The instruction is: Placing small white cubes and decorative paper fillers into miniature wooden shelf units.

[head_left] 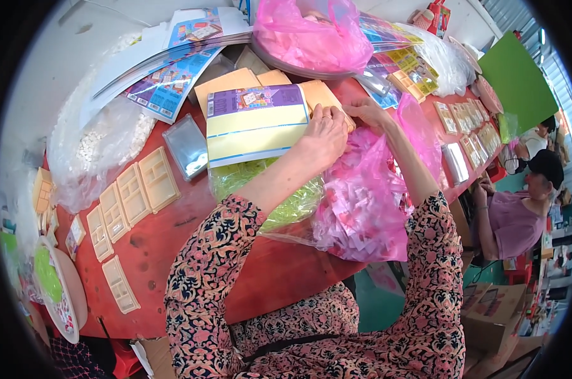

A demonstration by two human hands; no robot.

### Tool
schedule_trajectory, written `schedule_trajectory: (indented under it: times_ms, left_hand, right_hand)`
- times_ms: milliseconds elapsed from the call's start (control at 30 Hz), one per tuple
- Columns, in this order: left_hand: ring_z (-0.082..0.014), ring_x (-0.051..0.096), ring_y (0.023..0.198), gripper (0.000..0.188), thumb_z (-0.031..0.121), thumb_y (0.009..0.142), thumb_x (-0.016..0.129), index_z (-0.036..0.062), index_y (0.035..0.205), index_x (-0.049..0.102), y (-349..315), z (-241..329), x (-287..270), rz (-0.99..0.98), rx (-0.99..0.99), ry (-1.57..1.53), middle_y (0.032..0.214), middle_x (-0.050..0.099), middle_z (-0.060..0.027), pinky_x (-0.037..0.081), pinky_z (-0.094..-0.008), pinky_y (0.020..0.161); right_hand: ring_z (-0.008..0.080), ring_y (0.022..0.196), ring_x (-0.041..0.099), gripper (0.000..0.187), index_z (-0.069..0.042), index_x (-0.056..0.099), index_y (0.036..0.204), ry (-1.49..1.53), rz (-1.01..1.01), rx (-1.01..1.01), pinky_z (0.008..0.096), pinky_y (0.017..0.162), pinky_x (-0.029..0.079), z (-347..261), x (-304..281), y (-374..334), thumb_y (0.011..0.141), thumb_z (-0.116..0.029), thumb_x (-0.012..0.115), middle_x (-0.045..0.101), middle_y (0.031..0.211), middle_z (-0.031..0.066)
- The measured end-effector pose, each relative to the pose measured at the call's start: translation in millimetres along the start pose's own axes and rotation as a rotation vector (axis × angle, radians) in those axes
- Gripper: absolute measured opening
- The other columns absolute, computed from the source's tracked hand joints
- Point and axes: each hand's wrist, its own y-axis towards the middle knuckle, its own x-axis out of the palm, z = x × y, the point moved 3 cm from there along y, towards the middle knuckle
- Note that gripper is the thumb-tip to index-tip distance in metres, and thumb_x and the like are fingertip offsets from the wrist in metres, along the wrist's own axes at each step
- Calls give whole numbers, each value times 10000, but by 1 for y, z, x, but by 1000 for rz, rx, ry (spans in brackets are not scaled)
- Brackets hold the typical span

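Observation:
Both my hands are at a stack of beige compartment trays (322,95) beyond the middle of the red table. My left hand (326,136) reaches over the stack's near edge with its fingers curled on the trays. At the right edge, my right hand (369,114) has its fingers pinched together against the trays. A printed card sheet (256,126), purple, yellow and blue, lies just left of my left hand. Below it is a clear bag of green pieces (292,196). Under my wrists sits a pink plastic bag (362,202) full of small white-and-pink packets.
Several divided beige trays (132,192) lie in a row at left, near a clear plastic case (186,146). A bag of white pieces (103,142) and printed sheets (172,79) are behind. A pink-bagged basin (311,38) stands at the back. Another person (519,208) sits at right.

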Motion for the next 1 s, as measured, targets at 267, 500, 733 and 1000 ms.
schedule_trajectory:
  times_ms: [267, 500, 733, 1000]
  left_hand:
    - [-320, 452, 1128, 636, 407, 840, 531, -137, 1157, 447, -1, -7, -14, -134, 3, -78, 1166, 449, -225, 296, -463, 1024]
    - [-301, 454, 1109, 569, 378, 846, 520, -111, 1133, 480, -10, -1, -12, 55, 27, 25, 1152, 458, -209, 301, -467, 1014]
    - [-309, 430, 1145, 510, 295, 854, 502, -112, 1160, 471, -11, -3, -12, -9, -9, 26, 1198, 434, -227, 296, -476, 1024]
    - [-320, 478, 1125, 408, 186, 831, 506, -24, 1178, 543, -9, 4, -16, 39, 16, 85, 1230, 483, -214, 298, -528, 1001]
  right_hand:
    - [75, 607, 551, 194, 17, 664, 901, -32, -191, 21, 215, 519, 446, -20, 9, -14, 813, -156, 672, 614, 736, 11]
    - [61, 573, 517, 151, 6, 649, 830, -186, -134, 11, 222, 500, 408, -10, -3, -4, 823, -144, 640, 590, 690, -8]
    - [44, 544, 449, 200, 13, 638, 728, -142, -134, -154, 235, 470, 348, -12, 12, -18, 809, -169, 619, 528, 609, -35]
    - [70, 549, 479, 262, 35, 612, 707, -469, -75, -233, 264, 475, 370, -8, -7, -5, 789, -213, 602, 536, 597, 3]
